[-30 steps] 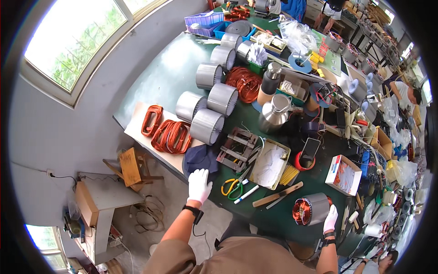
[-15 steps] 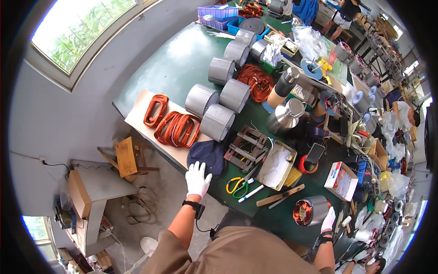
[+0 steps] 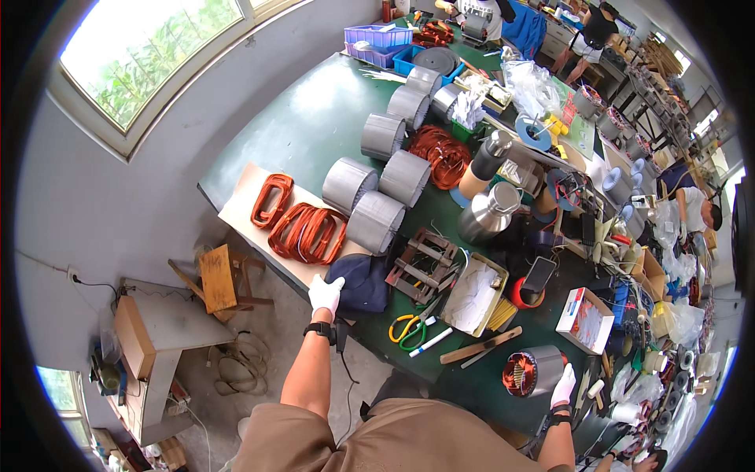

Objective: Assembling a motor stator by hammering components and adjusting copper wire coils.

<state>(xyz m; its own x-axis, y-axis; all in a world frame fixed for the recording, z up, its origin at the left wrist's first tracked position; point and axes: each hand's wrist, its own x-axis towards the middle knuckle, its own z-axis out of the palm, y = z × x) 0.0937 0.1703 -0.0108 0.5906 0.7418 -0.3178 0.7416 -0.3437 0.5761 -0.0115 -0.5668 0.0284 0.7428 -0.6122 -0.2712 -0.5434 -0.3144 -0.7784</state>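
Note:
My left hand (image 3: 324,296), in a white glove, is closed on the left edge of a dark blue cloth (image 3: 360,283) at the table's near edge. Its fingertips are partly hidden in the folds. On the right, my gloved right hand (image 3: 563,385) holds the right end of a grey motor stator (image 3: 546,370) lying on its side. Red-orange copper windings (image 3: 519,373) show at the stator's left end. Beyond the cloth, bundles of copper wire coils (image 3: 308,234) lie on a pale board (image 3: 240,206).
Several bare grey stator cores (image 3: 376,222) stand behind the cloth. Near it are a metal frame fixture (image 3: 422,263), scissors (image 3: 410,332), a white marker (image 3: 431,342), a wooden stick (image 3: 481,346) and a tray of white paper (image 3: 476,295). A steel flask (image 3: 489,212) stands farther back. Other people work beyond.
My left hand has moved slightly left and from lying spread on the cloth to closing on its edge; the cloth has changed shape. My right hand stays at the stator.

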